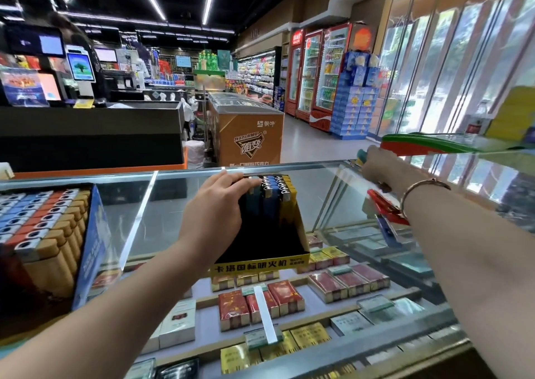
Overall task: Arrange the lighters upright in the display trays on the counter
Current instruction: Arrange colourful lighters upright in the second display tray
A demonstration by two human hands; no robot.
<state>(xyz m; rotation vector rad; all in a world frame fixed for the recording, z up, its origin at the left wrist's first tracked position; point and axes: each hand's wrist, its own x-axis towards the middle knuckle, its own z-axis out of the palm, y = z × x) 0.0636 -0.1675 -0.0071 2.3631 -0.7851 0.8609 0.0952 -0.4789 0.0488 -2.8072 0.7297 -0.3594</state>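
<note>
I am looking down at a glass-topped display counter [179, 213] with cigarette packs [260, 303] lying on the shelves under the glass. My left hand [214, 204] is resting on the black cardboard display tray with a yellow front strip [260, 251], which is sitting near the middle of the counter; the fingers are curling over the tops of the dark, blue and yellow lighters [272, 193] standing upright in rows at the tray's back, and they seem to be gripping the nearest ones, though I cannot tell how firmly. The front half of that tray is showing bare black floor. My right hand [376, 167] is reaching out to the far right edge of the counter, wearing a thin metal bangle [417, 190] at the wrist; its fingers are hidden behind the hand, so I cannot tell whether it is holding anything. Just beside it, red and blue lighters [385, 213] are lying loose. At the left, a blue cardboard tray [92, 245] is holding tight upright rows of blue, orange and tan lighters [49, 222].
</note>
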